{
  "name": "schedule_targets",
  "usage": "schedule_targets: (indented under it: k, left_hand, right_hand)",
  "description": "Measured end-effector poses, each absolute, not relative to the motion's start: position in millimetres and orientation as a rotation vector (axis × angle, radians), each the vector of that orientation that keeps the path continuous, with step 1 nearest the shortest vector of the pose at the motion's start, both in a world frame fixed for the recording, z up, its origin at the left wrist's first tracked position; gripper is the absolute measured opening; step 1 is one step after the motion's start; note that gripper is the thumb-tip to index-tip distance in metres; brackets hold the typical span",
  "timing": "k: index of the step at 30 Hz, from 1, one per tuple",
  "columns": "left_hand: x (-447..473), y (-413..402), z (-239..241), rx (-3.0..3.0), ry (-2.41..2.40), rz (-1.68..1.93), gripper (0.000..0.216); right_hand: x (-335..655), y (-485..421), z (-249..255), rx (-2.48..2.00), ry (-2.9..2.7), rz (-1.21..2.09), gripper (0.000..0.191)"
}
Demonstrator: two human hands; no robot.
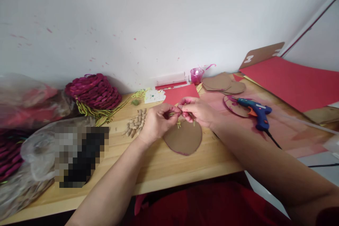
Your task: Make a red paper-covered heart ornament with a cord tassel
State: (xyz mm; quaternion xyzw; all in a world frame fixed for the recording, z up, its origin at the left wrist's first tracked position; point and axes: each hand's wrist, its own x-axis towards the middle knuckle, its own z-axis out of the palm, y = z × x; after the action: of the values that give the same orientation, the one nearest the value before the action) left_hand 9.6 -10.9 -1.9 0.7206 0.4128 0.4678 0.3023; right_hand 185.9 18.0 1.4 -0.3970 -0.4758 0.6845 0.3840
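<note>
My left hand (157,122) and my right hand (197,111) meet above a round brown cardboard disc (184,139) on the wooden table (164,164). Both hands are closed in a pinch on a thin yellow-green strand (178,114) stretched between their fingertips. Short bits of the same strand lie on the disc under the fingers. A small heap of peanuts in their shells (136,123) sits just left of my left hand.
A blue glue gun (254,109) rests on another disc at the right, its cord running off the edge. Stacked dark red woven pieces (94,91) sit at the back left, plastic bags (29,137) at the left, red paper sheets (291,81) and brown discs (222,83) at the back right.
</note>
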Motion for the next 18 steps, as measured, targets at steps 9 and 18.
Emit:
schedule_targets:
  k: [9, 18]
  left_hand:
    - [12, -8, -8, 1.702, 1.264, 1.45, 0.011]
    - [7, -12, -8, 2.26, 1.637, 1.338, 0.008]
  right_hand:
    - [182, 18, -3, -0.887, -1.022, 2.08, 0.01]
    - [176, 9, -3, -1.007, -1.198, 1.808, 0.011]
